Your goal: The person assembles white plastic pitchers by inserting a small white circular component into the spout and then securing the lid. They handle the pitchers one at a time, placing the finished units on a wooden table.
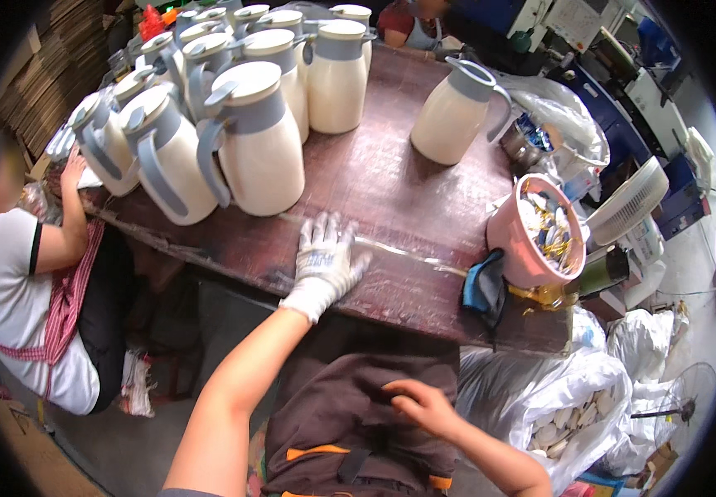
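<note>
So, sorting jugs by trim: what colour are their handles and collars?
Grey-blue on cream jugs, clearest in the head view near the gloved left hand.

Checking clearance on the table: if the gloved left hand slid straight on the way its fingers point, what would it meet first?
Probably the nearest cream jug, just beyond the left hand lying flat on the table; depth is uncertain.

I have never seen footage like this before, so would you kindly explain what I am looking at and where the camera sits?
The camera is worn on a person's head and looks down, so its fisheye lens bends straight edges. The left hand, in a white work glove, lies flat on a dark wooden table. The bare right hand rests on the lap; neither holds anything. On the table stand many cream jugs with grey handles, and a pink tub of small parts. Another person sits at the left.
</note>
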Motion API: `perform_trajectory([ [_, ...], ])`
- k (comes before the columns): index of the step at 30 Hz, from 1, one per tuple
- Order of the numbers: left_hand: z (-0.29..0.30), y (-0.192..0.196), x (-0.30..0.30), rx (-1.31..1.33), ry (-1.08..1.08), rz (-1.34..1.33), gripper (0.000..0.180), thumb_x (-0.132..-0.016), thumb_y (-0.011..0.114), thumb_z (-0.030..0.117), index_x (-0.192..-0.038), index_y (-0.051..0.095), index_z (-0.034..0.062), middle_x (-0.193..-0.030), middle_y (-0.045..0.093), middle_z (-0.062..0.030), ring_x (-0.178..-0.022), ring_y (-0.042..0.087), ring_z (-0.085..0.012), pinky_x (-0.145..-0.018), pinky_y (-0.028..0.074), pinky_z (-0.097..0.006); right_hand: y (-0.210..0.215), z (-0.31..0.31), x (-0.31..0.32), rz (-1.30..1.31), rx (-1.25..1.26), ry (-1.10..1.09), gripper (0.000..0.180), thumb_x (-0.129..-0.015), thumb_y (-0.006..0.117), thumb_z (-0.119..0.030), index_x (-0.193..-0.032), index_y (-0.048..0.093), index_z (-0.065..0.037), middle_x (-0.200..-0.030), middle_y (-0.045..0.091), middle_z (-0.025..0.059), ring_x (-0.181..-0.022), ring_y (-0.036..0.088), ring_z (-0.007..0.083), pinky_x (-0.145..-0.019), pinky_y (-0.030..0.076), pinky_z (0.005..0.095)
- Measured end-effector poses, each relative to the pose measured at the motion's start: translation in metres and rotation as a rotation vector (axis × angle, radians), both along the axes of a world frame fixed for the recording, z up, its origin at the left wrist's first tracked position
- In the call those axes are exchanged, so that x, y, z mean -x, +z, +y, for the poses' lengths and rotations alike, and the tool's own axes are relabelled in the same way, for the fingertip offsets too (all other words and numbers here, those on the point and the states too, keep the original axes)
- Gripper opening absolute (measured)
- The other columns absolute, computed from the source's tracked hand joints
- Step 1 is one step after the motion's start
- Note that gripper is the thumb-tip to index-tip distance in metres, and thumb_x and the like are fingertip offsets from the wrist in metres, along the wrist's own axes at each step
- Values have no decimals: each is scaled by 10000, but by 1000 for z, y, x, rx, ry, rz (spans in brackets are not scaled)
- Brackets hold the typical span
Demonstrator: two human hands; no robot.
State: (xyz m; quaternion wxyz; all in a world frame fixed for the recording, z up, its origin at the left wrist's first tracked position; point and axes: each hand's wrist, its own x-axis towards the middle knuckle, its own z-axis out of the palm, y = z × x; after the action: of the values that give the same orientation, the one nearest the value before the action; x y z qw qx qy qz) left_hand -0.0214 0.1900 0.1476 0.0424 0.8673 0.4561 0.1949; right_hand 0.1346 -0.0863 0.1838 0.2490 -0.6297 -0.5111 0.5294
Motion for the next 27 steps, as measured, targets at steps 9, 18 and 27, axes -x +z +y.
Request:
perform_trajectory([
  [9, 1, 9, -3, 65, -51, 24, 618, -886, 504, 485, -1362, 486, 92, -1458, 404, -184, -1378, 320, -347, -1152, 157, -497, 107, 179, -111, -636, -682, -117, 280, -855, 575, -46, -1132, 612, -21, -1102, 560, 118, -833, 548, 183, -756, 458, 290],
  [18, 5, 11, 4, 82, -45, -42, 602, -880, 521, 470, -1335, 513, 75, -1434, 429, -191, -1373, 333, -344, -1148, 161, -495, 193, 384, -144, -1305, -931, -40, 649, -774, 679, -164, -1376, 444, -116, -1512, 286, 205, -1142, 553, 424, -955, 464, 447],
  [27, 2, 10, 1, 79, -50, -47, 572, -869, 551, 440, -1317, 526, 85, -1415, 447, -194, -1353, 361, -343, -1137, 195, -494, 159, 421, -189, -1231, -852, -331, 600, -794, 609, -357, -1304, 551, -48, -1122, 633, 221, -974, 647, 343, -854, 502, 390],
])
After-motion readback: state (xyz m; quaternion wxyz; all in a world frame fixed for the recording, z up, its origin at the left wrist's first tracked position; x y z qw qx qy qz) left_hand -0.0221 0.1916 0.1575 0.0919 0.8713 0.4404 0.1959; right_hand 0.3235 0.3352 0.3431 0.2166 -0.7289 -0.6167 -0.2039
